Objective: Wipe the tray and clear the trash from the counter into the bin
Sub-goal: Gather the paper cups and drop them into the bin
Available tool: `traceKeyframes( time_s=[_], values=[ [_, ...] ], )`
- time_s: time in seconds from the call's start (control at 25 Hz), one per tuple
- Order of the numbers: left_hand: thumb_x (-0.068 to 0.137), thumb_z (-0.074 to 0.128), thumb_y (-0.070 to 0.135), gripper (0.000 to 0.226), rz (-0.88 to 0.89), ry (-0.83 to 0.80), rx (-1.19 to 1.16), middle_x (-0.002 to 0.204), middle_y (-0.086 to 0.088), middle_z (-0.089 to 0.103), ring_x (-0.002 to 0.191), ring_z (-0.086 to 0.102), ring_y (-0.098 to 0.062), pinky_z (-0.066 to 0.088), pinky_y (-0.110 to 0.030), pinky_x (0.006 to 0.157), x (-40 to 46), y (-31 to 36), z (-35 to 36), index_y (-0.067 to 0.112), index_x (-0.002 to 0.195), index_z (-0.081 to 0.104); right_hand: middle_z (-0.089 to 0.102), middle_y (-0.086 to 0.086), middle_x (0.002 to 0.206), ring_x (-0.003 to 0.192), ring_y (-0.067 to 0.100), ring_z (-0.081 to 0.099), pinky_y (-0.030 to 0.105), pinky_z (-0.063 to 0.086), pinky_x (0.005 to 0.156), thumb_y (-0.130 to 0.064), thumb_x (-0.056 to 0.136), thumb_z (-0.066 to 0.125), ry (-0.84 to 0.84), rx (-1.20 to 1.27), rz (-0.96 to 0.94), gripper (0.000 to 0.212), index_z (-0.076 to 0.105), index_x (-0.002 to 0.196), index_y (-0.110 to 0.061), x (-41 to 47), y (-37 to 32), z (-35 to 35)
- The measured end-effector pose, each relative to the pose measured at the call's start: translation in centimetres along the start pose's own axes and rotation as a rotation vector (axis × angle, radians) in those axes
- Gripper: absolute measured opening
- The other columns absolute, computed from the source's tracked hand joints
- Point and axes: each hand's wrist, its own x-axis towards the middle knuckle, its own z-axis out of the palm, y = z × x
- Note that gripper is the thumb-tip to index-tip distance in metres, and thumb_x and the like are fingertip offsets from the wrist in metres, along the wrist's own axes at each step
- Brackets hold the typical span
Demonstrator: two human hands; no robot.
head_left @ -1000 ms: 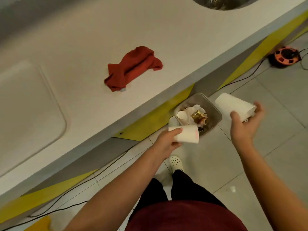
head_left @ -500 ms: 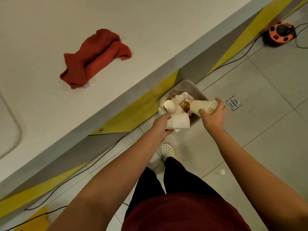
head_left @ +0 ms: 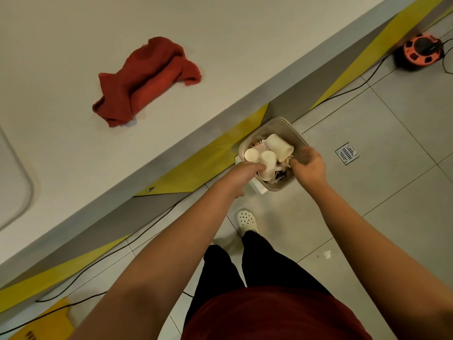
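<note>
A beige bin (head_left: 298,136) stands on the floor against the counter front, filled with white paper cups and wrappers. My left hand (head_left: 241,173) reaches into its near side and grips a white paper cup (head_left: 268,158) set down among the trash. Another paper cup (head_left: 280,146) lies on its side on top of the pile. My right hand (head_left: 309,165) hovers over the bin's near right rim, fingers relaxed and holding nothing. A crumpled red cloth (head_left: 147,79) lies on the white counter (head_left: 220,33). The tray's (head_left: 17,187) rounded corner shows at the left edge.
An orange cable reel (head_left: 422,54) sits on the floor at top right, with black cables running along the counter base. A floor drain (head_left: 347,153) lies right of the bin. My white shoe (head_left: 246,219) stands just before the bin. A small paper scrap (head_left: 327,254) lies on the tiles.
Both hands have gone down to the bin. The right hand let go of its cup, which now lies on the pile. The left hand lowered its cup into the bin.
</note>
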Motion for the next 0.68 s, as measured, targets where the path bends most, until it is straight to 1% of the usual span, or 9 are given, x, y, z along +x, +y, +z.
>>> traceKeyframes(
  time_s=[0.08, 0.16, 0.2, 0.28, 0.36, 0.44, 0.52, 0.6, 0.68],
  values=[
    [0.092, 0.053, 0.031, 0.045, 0.059, 0.006, -0.004, 0.142, -0.003, 0.044, 0.125, 0.046, -0.022, 0.041, -0.04, 0.097, -0.8, -0.6, -0.7, 0.019, 0.135, 0.045, 0.056, 0.01, 0.114, 0.099, 0.027, 0.058, 0.026, 0.044, 0.074, -0.011, 0.085, 0.06, -0.11, -0.012, -0.007, 0.041, 0.052, 0.124, -0.011, -1.1, 0.6, 0.5],
    [0.093, 0.052, 0.026, 0.036, 0.122, 0.001, -0.057, 0.125, -0.002, 0.053, 0.109, 0.053, -0.018, 0.043, -0.035, 0.088, -2.0, -0.4, -1.0, 0.018, 0.128, 0.051, 0.055, 0.007, 0.107, 0.088, 0.025, 0.057, 0.021, 0.042, 0.063, -0.009, 0.086, 0.059, -0.202, 0.006, -0.025, 0.036, 0.054, 0.121, -0.011, -2.4, 0.3, 1.0],
    [0.092, 0.052, 0.024, 0.034, 0.163, 0.003, -0.089, 0.116, -0.001, 0.055, 0.103, 0.054, -0.017, 0.043, -0.033, 0.084, -3.0, 0.0, -1.2, 0.018, 0.125, 0.052, 0.055, 0.006, 0.105, 0.082, 0.023, 0.057, 0.018, 0.041, 0.06, -0.008, 0.086, 0.059, -0.222, 0.024, -0.056, 0.034, 0.055, 0.12, -0.011, -3.1, -0.5, 1.1],
    [0.092, 0.053, 0.021, 0.03, 0.272, 0.001, -0.141, 0.101, 0.003, 0.058, 0.092, 0.055, -0.014, 0.044, -0.027, 0.072, -5.3, 1.0, -1.7, 0.018, 0.122, 0.055, 0.057, 0.004, 0.1, 0.073, 0.014, 0.055, 0.013, 0.043, 0.061, -0.007, 0.086, 0.058, -0.213, 0.085, -0.18, 0.03, 0.056, 0.116, -0.013, -4.5, -3.1, 0.8],
    [0.092, 0.053, 0.021, 0.027, 0.404, -0.014, -0.167, 0.09, 0.008, 0.059, 0.085, 0.056, -0.011, 0.043, -0.023, 0.065, -8.2, 1.9, -2.9, 0.02, 0.118, 0.057, 0.059, 0.0, 0.094, 0.073, 0.007, 0.054, 0.009, 0.043, 0.064, -0.006, 0.085, 0.059, -0.197, 0.165, -0.351, 0.029, 0.056, 0.11, -0.02, -6.1, -6.9, -0.1],
    [0.091, 0.055, 0.02, 0.018, 0.533, -0.012, -0.174, 0.087, 0.009, 0.06, 0.083, 0.057, -0.01, 0.044, -0.023, 0.067, -11.4, 2.6, -4.5, 0.024, 0.108, 0.057, 0.059, -0.003, 0.091, 0.076, 0.008, 0.055, 0.014, 0.046, 0.068, -0.011, 0.082, 0.061, -0.212, 0.263, -0.477, 0.027, 0.056, 0.104, -0.027, -7.9, -10.7, -1.4],
    [0.091, 0.056, 0.019, 0.013, 0.652, 0.017, -0.199, 0.092, 0.007, 0.061, 0.083, 0.059, -0.012, 0.044, -0.023, 0.066, -14.5, 2.9, -6.7, 0.027, 0.101, 0.057, 0.058, -0.008, 0.088, 0.079, 0.008, 0.055, 0.021, 0.047, 0.07, -0.02, 0.078, 0.058, -0.231, 0.32, -0.557, 0.025, 0.057, 0.099, -0.034, -9.9, -14.1, -2.4],
    [0.092, 0.055, 0.017, 0.013, 0.735, 0.062, -0.246, 0.093, 0.006, 0.06, 0.082, 0.059, -0.011, 0.045, -0.025, 0.067, -17.5, 2.9, -9.2, 0.024, 0.102, 0.057, 0.057, -0.011, 0.086, 0.078, 0.009, 0.054, 0.028, 0.046, 0.071, -0.023, 0.078, 0.056, -0.241, 0.341, -0.613, 0.021, 0.059, 0.096, -0.034, -12.1, -17.0, -2.6],
    [0.092, 0.055, 0.015, 0.015, 0.795, 0.141, -0.294, 0.091, 0.005, 0.061, 0.081, 0.06, -0.012, 0.046, -0.025, 0.068, -20.3, 2.2, -12.1, 0.021, 0.106, 0.057, 0.058, -0.011, 0.085, 0.073, 0.012, 0.053, 0.032, 0.044, 0.068, -0.021, 0.081, 0.057, -0.262, 0.338, -0.671, 0.017, 0.061, 0.094, -0.032, -14.3, -19.9, -1.4]
  ],
)
